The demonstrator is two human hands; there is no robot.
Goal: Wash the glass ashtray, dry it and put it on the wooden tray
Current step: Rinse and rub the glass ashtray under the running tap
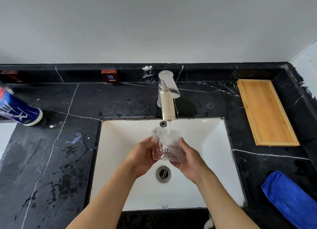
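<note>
In the middle of the frame, a little below centre, both hands hold the glass ashtray over the white sink. The left hand grips the ashtray's left side, thumb on the upper edge and fingers curled beneath; the right hand clasps its right side in the same way, so each grip is clamped on the glass. The ashtray is ribbed, clear and tilted, and a stream of water from the chrome tap falls straight onto its upper part. The drain lies directly below the hands.

The sink is set into a black marble worktop with white veins and wet patches on its left part. At the right edge of the frame, above centre, the wooden tray lies flat on the worktop, well apart from the ashtray. In the lower right corner a blue cloth lies bunched on the worktop. At the left edge, a blue and white bottle leans into view. On the back ledge, left of the tap, a small brown label reads COLD.
</note>
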